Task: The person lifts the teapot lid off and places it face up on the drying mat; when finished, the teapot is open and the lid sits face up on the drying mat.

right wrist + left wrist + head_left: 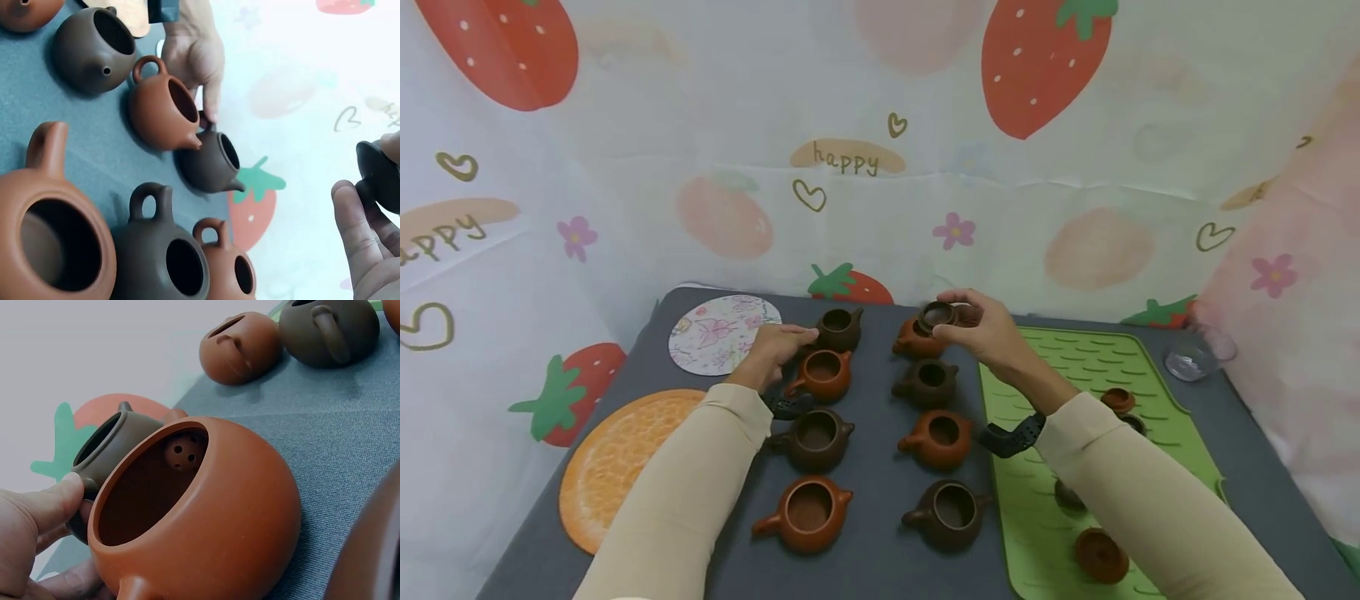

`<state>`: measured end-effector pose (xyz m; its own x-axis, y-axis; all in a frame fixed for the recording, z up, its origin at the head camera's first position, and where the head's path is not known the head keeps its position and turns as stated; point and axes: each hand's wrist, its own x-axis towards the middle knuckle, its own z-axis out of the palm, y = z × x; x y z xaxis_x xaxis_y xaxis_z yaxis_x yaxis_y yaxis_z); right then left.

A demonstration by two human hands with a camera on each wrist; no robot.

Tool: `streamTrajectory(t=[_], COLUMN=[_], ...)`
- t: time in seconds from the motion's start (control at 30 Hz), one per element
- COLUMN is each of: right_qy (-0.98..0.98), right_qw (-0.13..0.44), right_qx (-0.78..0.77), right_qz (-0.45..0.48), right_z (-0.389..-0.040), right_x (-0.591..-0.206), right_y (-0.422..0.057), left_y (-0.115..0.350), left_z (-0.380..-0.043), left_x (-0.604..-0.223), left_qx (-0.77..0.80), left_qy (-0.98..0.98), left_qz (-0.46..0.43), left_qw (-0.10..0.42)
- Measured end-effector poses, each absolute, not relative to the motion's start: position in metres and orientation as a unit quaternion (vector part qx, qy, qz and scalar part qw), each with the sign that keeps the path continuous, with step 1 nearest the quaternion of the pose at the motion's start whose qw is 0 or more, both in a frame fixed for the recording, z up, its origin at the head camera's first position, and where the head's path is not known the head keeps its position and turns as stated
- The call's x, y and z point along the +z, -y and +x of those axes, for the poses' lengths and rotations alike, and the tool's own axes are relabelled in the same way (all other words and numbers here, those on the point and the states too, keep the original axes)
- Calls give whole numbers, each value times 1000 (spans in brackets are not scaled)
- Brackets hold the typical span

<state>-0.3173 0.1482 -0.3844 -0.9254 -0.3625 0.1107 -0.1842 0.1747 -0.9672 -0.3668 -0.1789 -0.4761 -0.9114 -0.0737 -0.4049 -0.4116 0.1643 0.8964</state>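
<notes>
My left hand (pixel 772 352) pinches the handle of a dark brown teapot (pixel 838 328) at the far end of the left row. In the left wrist view the thumb lies on top of that dark teapot's handle (pixel 89 486), partly hidden behind a reddish-brown teapot (pixel 250 506). My right hand (pixel 981 327) holds up a dark teapot lid (pixel 937 313), its hollow underside showing in the head view. In the right wrist view, thumb and fingers pinch the lid (pixel 378 172) by its knob. Just below it in the head view is the far reddish-brown teapot (pixel 913 340) of the right row.
Several more lidless teapots, dark (pixel 953 515) and reddish-brown (pixel 809 514), stand in two rows on the grey table. A green mat (pixel 1037 517) on the right bears several lids (pixel 1101 556). Beyond it is a clear glass (pixel 1191 357). Two round mats (pixel 718 333) lie at left.
</notes>
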Motion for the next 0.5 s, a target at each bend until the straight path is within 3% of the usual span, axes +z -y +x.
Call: streamTrajectory(t=[0.5], right_qy=[-765], right_qw=[71], right_qx=[-619], right_qz=[-164], right_z=[-295], right_x=[-377], right_y=[-192], left_y=[178], left_z=[-367], left_x=[-474], left_qx=[625], left_qy=[-752], left_qz=[-160], left_qw=[139])
